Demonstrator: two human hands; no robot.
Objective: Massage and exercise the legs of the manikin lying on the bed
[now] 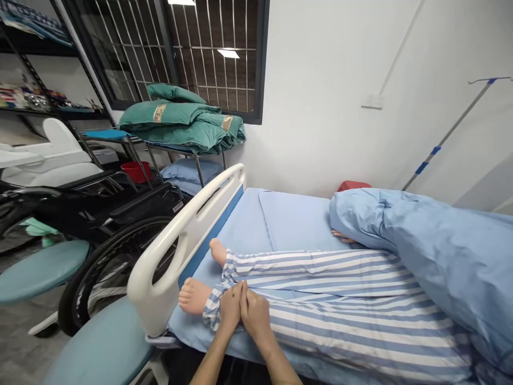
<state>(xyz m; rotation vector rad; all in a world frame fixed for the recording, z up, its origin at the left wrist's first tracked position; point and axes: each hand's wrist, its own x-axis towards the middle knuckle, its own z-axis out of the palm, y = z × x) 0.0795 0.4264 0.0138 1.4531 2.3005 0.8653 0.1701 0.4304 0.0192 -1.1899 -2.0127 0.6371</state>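
My left hand (231,308) and my right hand (255,313) lie side by side, thumbs together, on the lower part of a blue-and-white striped trouser leg (304,321). Both have curled fingers, closed on the cloth just above the nearer ankle; the fingertips are hidden. The trousers are on a figure lying on the bed, whose smooth, doll-like nearer foot (194,295) sticks out to the left of my hands. Its farther foot (218,252) rests beyond, at the end of the other trouser leg. A blue quilt (417,235) is heaped over the figure's upper part.
A cream bed-end board (188,224) rises left of the feet, above the light blue sheet (288,214). Past it are a black wheelchair (116,230) and teal stools (102,347). Folded green bedding (184,120) lies under the window. A drip pole (452,125) stands at right.
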